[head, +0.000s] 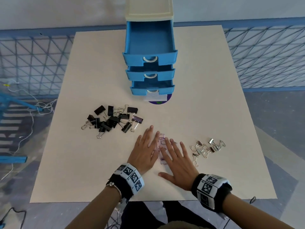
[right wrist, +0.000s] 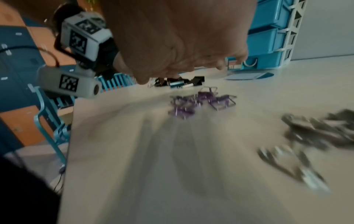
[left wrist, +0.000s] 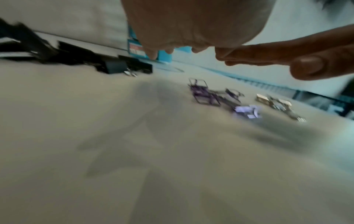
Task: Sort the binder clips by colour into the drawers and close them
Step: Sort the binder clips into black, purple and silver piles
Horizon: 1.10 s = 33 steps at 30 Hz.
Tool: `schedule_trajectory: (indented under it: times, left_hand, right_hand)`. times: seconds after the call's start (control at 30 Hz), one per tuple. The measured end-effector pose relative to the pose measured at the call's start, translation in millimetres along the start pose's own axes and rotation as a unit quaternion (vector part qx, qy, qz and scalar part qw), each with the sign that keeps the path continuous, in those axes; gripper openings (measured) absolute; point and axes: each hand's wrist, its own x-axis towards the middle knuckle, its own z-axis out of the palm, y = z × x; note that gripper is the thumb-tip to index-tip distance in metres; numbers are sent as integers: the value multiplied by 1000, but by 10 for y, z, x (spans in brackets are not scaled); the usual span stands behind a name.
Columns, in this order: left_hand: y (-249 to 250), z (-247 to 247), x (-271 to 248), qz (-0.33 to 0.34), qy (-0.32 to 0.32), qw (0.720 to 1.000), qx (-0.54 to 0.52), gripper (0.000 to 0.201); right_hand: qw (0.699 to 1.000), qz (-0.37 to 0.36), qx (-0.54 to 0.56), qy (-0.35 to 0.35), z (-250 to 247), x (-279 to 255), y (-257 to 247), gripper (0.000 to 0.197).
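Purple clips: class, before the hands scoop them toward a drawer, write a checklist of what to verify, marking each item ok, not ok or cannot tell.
1. Top drawer open: ok.
2. Top drawer free of clips: ok.
3. Left hand and right hand flat, flanking the purple clips: ok.
4. All purple clips gathered: not ok, one purple clip lies at the edge of the black clips.
5. Silver clips apart from the purple ones: ok.
6. Count of purple clips: cannot tell, the hands cover some.

Blue mesh fencing (head: 267,52) seen behind cream table (head: 92,171). White cables (head: 28,100) trailed across floor at left. Purple disc (head: 160,101) lodged under drawer unit's front.
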Motion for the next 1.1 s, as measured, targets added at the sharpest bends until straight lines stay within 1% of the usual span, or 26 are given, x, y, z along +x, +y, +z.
schedule_trajectory:
  times: [0.1, 0.2, 0.27, 0.33, 0.37, 0.4, 0.47, 0.57, 0.67, 0.73, 0.77, 0.83, 0.93, 1.0, 1.1]
  left_hand:
    - [-282, -302, -99, -40, 80, 996, -24, 63]
    - [-706, -600, -202, -119, 132, 983, -36, 71]
    - [-958, -789, -249, -179, 140, 973, -37, 79]
    - [-1185, -925, -256, -231, 120, 964, -48, 81]
    - [-1288, -975, -243, -245, 107, 962, -49, 79]
    - [-1383, -1010, -224, -252, 93, 962, -45, 77]
    - [-1562, -1013, -181, -249, 61, 966, -28, 75]
    - [-1783, -952, -75, -206, 25, 978, -1, 76]
    - [-1919, -872, 38, -158, -12, 987, 27, 83]
    - [-1970, -832, 92, -141, -26, 989, 33, 86]
    - [-1987, -824, 105, -136, -31, 990, 30, 85]
    - [-2021, -818, 80, -125, -29, 992, 21, 77]
    - [-2047, -782, -120, -119, -6, 993, 6, 76]
    - [-2053, -718, -307, -128, 16, 992, -11, 72]
    - [-2049, -618, -596, -153, 21, 987, -31, 70]
  right_hand:
    - [999, 10, 14, 37, -276, 315, -157, 81]
    - [997, 21, 43, 53, -509, 812, -368, 82]
    - [995, 24, 81, 50, -624, 1127, -520, 90]
    - [994, 38, 100, 25, -631, 1405, -632, 103]
    - [993, 51, 103, 10, -632, 1522, -689, 106]
    - [993, 63, 103, 1, -629, 1623, -743, 103]
    - [992, 80, 96, -21, -571, 1774, -827, 95]
    - [990, 106, 84, -38, -463, 1948, -887, 96]
    - [988, 128, 76, -33, -352, 2080, -913, 100]
    - [989, 128, 76, -26, -313, 2126, -955, 102]
    - [989, 123, 75, -14, -290, 2136, -986, 100]
    - [992, 110, 62, -9, -269, 2132, -1077, 95]
    - [993, 109, 40, -16, -210, 2075, -1285, 90]
    - [994, 100, 41, -7, -130, 2008, -1443, 91]
    - [996, 80, 44, 5, -10, 1895, -1632, 89]
